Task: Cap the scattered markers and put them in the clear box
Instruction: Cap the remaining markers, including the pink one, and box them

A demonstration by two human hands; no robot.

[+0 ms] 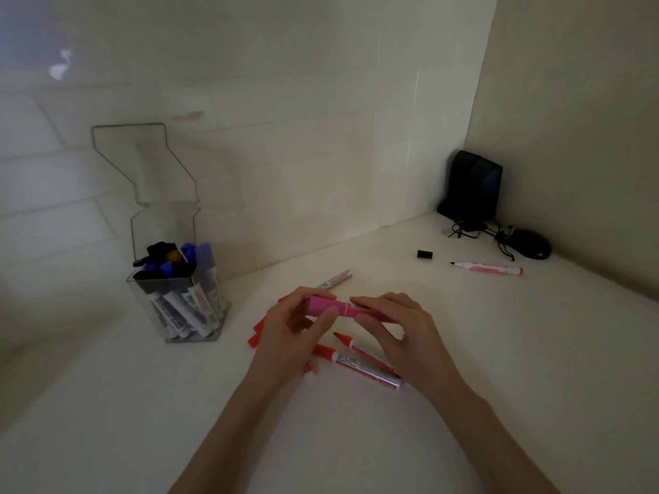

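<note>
Both hands meet over the middle of the pale tabletop (pixel 481 351), sharing one pink felt marker (pixel 326 305) held level above the surface. The left hand (pixel 296 336) curls thumb and fingers round the wider pink cap end; the right hand (pixel 396 329) pinches the darker barrel end. Whether the cap is fully seated cannot be told.

Four more markers lie loose on the table:
- Two uncapped red-tipped markers with white labels lie side by side under the hands, the farther one (pixel 369 354) and the nearer one (pixel 356 366), tips pointing up-left.
- One pale-barrelled marker (pixel 335 279) lies just behind the left hand, partly hidden by it.
- One thin uncapped red-and-white marker (pixel 488 269) lies well apart at the far right.

One small black cap (pixel 425 254) lies on its own, near that thin marker's tip. Red plastic pieces (pixel 254 339) peek out left of the left hand — about three, though whether they are caps or marker ends cannot be told.

The clear square plastic box (pixel 192 326) stands upright at the left, near the wall, its hinged clear lid (pixel 142 162) swung up and open. Inside stand several capped markers with black and blue tops and white barrels, packed too closely to count.

In the far right corner sit one black speaker (pixel 474 187), one black computer mouse (pixel 529 244) and a tangle of dark cable (pixel 467 228) between them.
</note>
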